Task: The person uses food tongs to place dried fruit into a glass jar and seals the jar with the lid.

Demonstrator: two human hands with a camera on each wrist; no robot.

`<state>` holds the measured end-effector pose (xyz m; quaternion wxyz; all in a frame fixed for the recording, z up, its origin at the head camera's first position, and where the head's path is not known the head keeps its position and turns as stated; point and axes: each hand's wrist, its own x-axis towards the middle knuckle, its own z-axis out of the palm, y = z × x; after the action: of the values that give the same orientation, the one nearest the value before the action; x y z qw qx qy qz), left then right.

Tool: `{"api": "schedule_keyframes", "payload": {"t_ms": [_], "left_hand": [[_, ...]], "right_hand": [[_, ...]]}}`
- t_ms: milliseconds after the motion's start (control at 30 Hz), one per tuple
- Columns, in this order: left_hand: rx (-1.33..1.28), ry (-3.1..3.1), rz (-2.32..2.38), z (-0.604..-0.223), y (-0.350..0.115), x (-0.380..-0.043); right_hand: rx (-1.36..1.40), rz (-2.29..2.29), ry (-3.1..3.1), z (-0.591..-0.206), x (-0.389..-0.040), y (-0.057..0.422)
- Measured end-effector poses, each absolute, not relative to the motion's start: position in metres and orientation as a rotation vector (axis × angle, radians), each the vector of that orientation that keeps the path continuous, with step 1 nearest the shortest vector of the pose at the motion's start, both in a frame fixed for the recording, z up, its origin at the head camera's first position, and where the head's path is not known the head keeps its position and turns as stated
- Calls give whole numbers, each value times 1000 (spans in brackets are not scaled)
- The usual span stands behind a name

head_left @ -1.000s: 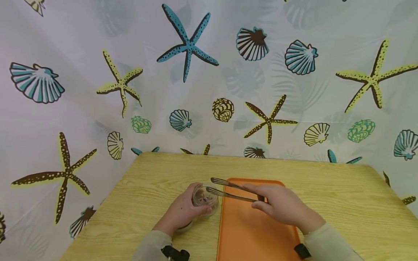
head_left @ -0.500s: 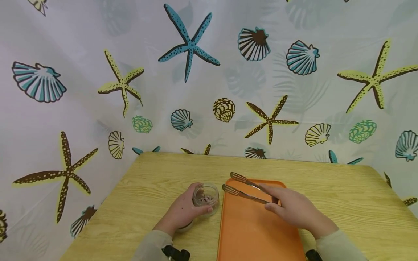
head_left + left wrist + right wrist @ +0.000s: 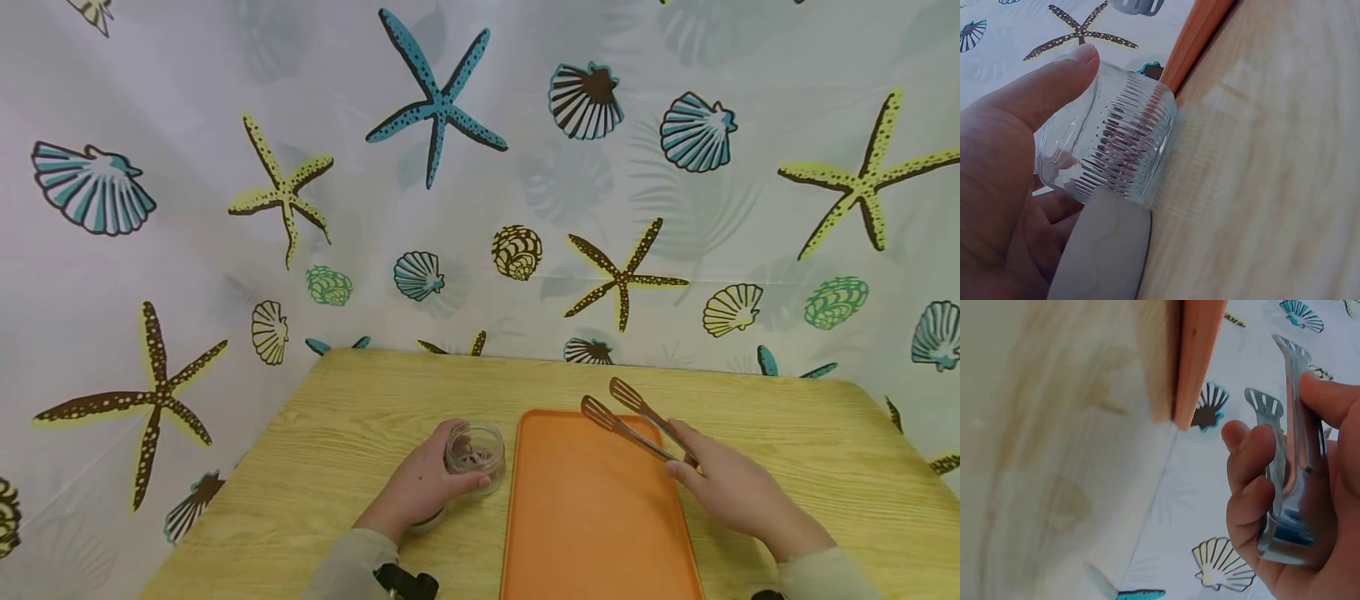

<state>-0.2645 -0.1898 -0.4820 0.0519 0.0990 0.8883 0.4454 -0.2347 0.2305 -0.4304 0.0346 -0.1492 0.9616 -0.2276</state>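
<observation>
My left hand (image 3: pixel 427 479) grips a small clear glass jar (image 3: pixel 486 467) around its side, thumb across the near face. Ribbed glass covers the lower wall of the jar (image 3: pixel 1119 137), and small purplish-brown pieces lie inside at the bottom. Close beside it, partly under my hand, is a pale, round-edged lid-like piece (image 3: pixel 1107 244). In my right hand (image 3: pixel 731 483) are metal tongs (image 3: pixel 626 429) with slotted ends, held above the far right of an orange tray (image 3: pixel 592 517). The arms of the tongs stand apart with nothing between the tips.
The tray lies on a wood-grain table (image 3: pixel 360 400), just right of the jar. Behind the table hangs a white curtain (image 3: pixel 465 208) printed with starfish and shells. Dark wrist mounts (image 3: pixel 405 581) sit at my sleeves.
My right hand has carried the tongs rightward, from over the jar's mouth to the tray's far right corner. The left hand and jar have stayed in place.
</observation>
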Motion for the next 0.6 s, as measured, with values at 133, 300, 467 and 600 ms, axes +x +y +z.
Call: {"api": "schedule_keyframes", "payload": {"t_ms": [133,300,467,600], "left_hand": [[304,2705,1354,-481,-189,-264],[305,2717,1342,-480,-188,-264],[307,2722,1331,-479,-188,-264],[309,2717,1334,-479,-188,-263]], "right_hand": [[-367,-696,2982,-434,-235,249],[-272,-700,2995,-439,-237,272],[-217,-673,2999,-441,-239,287],[-160,-613,2974,-442,-240,292]]}}
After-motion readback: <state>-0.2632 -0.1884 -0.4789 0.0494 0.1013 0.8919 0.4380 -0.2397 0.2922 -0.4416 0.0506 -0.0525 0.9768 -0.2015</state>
